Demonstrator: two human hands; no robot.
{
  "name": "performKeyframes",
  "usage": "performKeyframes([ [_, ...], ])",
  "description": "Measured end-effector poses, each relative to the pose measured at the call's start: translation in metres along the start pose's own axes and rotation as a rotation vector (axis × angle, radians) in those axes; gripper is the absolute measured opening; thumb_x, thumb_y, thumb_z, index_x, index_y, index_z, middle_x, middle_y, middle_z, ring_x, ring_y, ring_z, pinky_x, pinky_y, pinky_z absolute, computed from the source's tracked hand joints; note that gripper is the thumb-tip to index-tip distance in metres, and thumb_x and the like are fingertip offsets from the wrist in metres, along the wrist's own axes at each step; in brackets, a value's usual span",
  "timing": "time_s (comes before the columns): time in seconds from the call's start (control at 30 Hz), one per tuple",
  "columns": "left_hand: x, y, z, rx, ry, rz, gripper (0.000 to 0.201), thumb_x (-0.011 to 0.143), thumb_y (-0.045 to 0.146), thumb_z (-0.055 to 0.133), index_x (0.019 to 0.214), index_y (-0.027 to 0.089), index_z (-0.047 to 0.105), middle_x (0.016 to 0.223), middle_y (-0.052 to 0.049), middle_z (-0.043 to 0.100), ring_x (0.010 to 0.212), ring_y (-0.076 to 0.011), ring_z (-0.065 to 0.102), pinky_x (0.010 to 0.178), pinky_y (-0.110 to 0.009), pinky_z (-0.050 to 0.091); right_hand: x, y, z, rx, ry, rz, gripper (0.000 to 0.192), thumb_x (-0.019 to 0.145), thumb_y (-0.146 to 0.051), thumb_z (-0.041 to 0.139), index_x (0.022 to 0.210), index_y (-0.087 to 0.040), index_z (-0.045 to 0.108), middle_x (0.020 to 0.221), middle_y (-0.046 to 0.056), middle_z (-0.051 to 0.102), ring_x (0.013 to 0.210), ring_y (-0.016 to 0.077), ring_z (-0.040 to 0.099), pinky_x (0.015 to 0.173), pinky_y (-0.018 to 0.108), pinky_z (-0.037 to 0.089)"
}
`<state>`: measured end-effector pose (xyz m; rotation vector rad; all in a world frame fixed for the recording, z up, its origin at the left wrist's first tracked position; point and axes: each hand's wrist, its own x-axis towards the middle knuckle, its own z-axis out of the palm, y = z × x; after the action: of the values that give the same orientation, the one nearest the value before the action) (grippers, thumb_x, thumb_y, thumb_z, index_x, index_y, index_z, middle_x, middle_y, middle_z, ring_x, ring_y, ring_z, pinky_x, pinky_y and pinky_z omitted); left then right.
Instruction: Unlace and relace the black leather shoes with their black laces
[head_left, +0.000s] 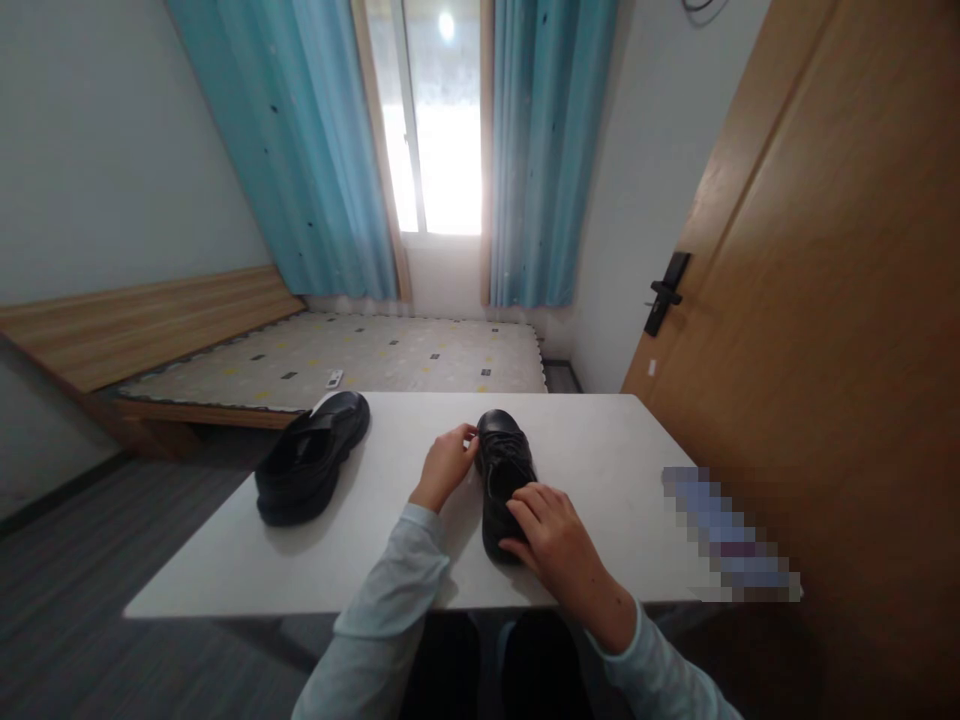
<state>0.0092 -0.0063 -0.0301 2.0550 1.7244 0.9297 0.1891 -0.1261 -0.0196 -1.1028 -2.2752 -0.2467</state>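
Our right hand [559, 530] grasps the collar of a black lace-up shoe [504, 450] at the frame's centre, hiding part of its heel. Our left hand [446, 465] touches the toe's left side; we cannot tell whether it pinches. On the white table [600, 440] we have another black shoe [311, 462] at centre left, and a pixelated bluish item [727, 535] at lower right, any print on it unreadable. Behind, we see a patterned mattress [412, 350] bearing a white remote control [334, 379], blue curtains [551, 150], and, at right, a wooden door [825, 300].
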Motion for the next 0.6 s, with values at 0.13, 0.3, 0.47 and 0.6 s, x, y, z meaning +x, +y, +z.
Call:
performKeyframes([
  [0.13, -0.002, 0.001, 0.0, -0.007, -0.004, 0.05, 0.023, 0.088, 0.026, 0.048, 0.103, 0.018, 0.063, 0.097, -0.007, 0.071, 0.077, -0.016, 0.068, 0.074, -0.026, 0.05, 0.0, -0.002, 0.0, 0.016, 0.009, 0.054, 0.031, 0.069, -0.02, 0.076, 0.094, -0.018, 0.06, 0.1, 0.01, 0.064, 0.098, 0.0262, 0.058, 0.081, 0.041, 0.048],
  [0.3, -0.004, 0.002, 0.001, -0.053, -0.024, 0.108, 0.023, 0.088, 0.024, 0.048, 0.106, 0.018, 0.06, 0.099, -0.006, 0.07, 0.074, -0.0144, 0.067, 0.073, -0.025, 0.051, 0.009, -0.001, 0.0, 0.012, -0.016, 0.125, 0.023, 0.07, -0.019, 0.075, 0.088, -0.019, 0.061, 0.094, 0.008, 0.064, 0.092, 0.0246, 0.059, 0.077, 0.039, 0.048],
  [0.47, -0.005, 0.001, 0.004, -0.013, -0.028, 0.135, 0.024, 0.085, 0.022, 0.05, 0.107, 0.016, 0.059, 0.1, -0.008, 0.068, 0.078, -0.0149, 0.066, 0.075, -0.026, 0.051, 0.018, 0.009, 0.0, -0.01, -0.035, 0.196, 0.019, 0.071, -0.018, 0.074, 0.085, -0.02, 0.06, 0.09, 0.007, 0.062, 0.086, 0.0239, 0.058, 0.074, 0.038, 0.047],
  [0.6, -0.006, 0.001, 0.005, 0.003, -0.041, 0.141, 0.025, 0.085, 0.021, 0.05, 0.108, 0.015, 0.058, 0.101, -0.008, 0.067, 0.077, -0.0145, 0.066, 0.077, -0.027, 0.051, 0.023, 0.025, -0.002, -0.077, -0.066, 0.216, 0.02, 0.071, -0.019, 0.074, 0.085, -0.02, 0.06, 0.088, 0.007, 0.061, 0.083, 0.0241, 0.058, 0.072, 0.037, 0.046],
])
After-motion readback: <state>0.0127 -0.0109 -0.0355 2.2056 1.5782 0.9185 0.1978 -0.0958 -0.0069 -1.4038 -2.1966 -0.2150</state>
